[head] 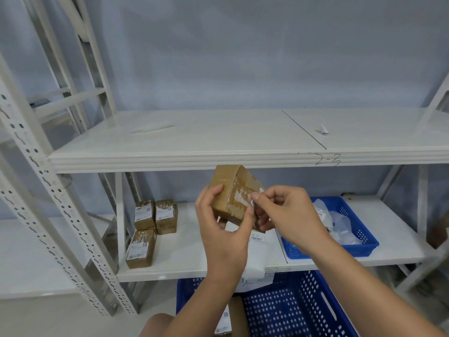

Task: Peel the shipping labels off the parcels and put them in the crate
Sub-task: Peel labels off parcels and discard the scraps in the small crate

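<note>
Head view: left hand (220,229) curled round a brown parcel (227,181), right hand (289,215) in a pinch on its label (241,198).

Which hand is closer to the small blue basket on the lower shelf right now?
Right. The right hand is just in front of the basket at its left end, pinching the label; the left hand grips the parcel further left.

A handwritten mark "2-3" (328,159) is read in dark pen on the front edge of the upper white shelf board (170,161). Printed white shipping labels (143,212) are carried by three brown cardboard parcels (143,260) on the lower white shelf (184,239), but their print is too small to be read. A black barcode (256,238) is seen on a white sheet (255,254) there; its digits cannot be made out.
</note>
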